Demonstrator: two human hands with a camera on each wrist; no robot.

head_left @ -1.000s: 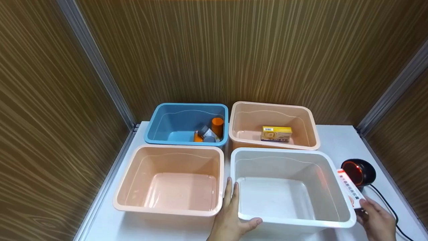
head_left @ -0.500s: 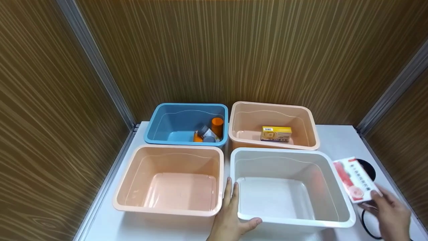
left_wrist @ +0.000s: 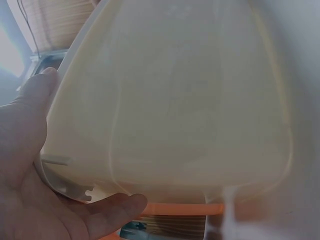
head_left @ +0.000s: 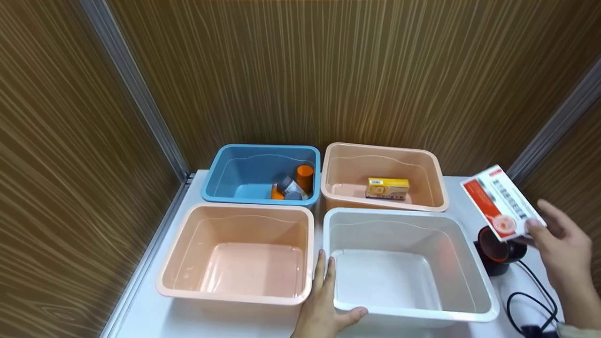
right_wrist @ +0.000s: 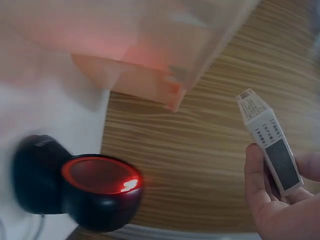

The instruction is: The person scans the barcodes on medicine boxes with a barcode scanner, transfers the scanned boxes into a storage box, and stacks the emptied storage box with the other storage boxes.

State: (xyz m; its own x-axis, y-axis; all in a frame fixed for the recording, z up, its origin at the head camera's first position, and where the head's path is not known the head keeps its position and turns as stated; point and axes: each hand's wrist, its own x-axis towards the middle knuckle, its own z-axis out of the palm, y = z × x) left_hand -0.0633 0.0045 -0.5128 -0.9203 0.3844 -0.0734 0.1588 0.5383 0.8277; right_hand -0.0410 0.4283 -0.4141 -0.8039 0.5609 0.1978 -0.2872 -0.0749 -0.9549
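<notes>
My right hand (head_left: pixel 563 244) pinches a white and red medicine box (head_left: pixel 504 203) between thumb and fingers, raised above a black scanner (head_left: pixel 500 249) in the head view. The right wrist view shows the box's narrow printed side (right_wrist: pixel 270 142), with the scanner's lit red ring (right_wrist: pixel 100 175) to its lower left. My left hand (head_left: pixel 321 300) rests with spread fingers at the near left corner of the white bin (head_left: pixel 404 313). Two of its fingers lie along the bin's left side and the thumb reaches over the front rim. In the left wrist view this hand (left_wrist: pixel 30 165) touches the bin's wall (left_wrist: pixel 180 100).
A peach bin (head_left: pixel 235 296) stands front left. Behind it, a blue bin (head_left: pixel 263 148) contains several bottles (head_left: pixel 305 176). The back right peach bin (head_left: pixel 380 148) holds a yellow box (head_left: pixel 388 188). A black cable (head_left: pixel 528 295) loops on the white table (head_left: pixel 141 310). Wood-patterned panels (head_left: pixel 281 70) surround everything.
My right hand has lifted the medicine box up and away from the scanner, turning its broad printed face toward the head camera. My left hand has stayed at the white bin.
</notes>
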